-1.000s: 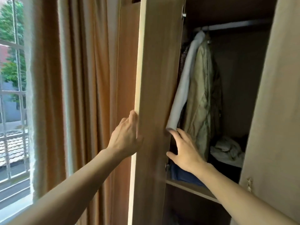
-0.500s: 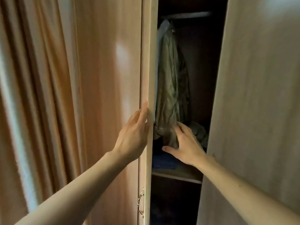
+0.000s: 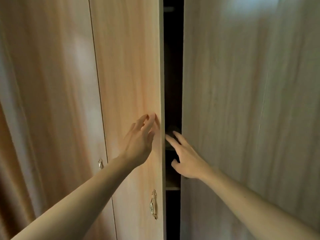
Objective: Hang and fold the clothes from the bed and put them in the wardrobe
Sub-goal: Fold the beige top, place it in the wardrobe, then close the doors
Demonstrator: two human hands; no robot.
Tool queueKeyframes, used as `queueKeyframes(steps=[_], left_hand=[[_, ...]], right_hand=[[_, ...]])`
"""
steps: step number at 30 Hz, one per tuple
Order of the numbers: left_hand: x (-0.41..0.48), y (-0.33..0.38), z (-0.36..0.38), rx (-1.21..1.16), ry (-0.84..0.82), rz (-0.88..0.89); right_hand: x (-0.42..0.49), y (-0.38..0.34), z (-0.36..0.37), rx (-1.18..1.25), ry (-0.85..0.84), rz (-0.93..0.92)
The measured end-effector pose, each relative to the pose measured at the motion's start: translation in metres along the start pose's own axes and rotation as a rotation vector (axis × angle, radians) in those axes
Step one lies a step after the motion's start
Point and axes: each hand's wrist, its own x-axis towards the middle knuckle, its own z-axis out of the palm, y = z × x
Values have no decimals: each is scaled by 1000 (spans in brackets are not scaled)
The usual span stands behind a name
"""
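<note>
The wooden wardrobe fills the view. Its left door (image 3: 131,70) stands almost closed, leaving a narrow dark gap (image 3: 172,84) before the right door (image 3: 251,101). My left hand (image 3: 140,141) lies flat with spread fingers on the left door's outer face, near its free edge. My right hand (image 3: 187,158) is open in front of the gap, fingers pointing into it, holding nothing. The clothes inside are hidden; only a shelf edge (image 3: 172,188) shows in the gap.
An ornate metal handle (image 3: 153,204) hangs low on the left door. A second handle (image 3: 100,164) sits on the neighbouring door further left. A curtain (image 3: 10,170) hangs at the far left edge.
The left door has swung from wide open to nearly closed under my left hand. My right hand has drawn back out of the wardrobe to the gap. The hanging clothes have dropped out of sight.
</note>
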Motion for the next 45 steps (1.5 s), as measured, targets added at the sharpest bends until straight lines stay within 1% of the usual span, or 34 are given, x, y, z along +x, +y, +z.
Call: queueKeyframes(steps=[4,10,16,23,26,28,33,40,45], left_hand=[[17,10,25,19,-60,-27],[41,17,56,64,-41,-47],[60,19,80,155,-33,-17],[79,21,111,202,-58,-18],[85,18,122,254,-63,-18],[89,16,127,276,-64,-3],[99,9,140,298,-61,3],[113,-1,153,338,-13,57],[124,-13,165,271,-2,67]], right_hand=[[5,20,-4,79,-16,35],[23,53,-9,107,-24,44],[43,89,-9,127,-16,-22],[70,131,-3,165,-16,-69],[78,142,4,179,15,-87],[85,149,8,134,53,-87],[103,163,14,-105,186,-80],[135,174,-1,-288,209,-123],[150,177,-3,-378,285,-39]])
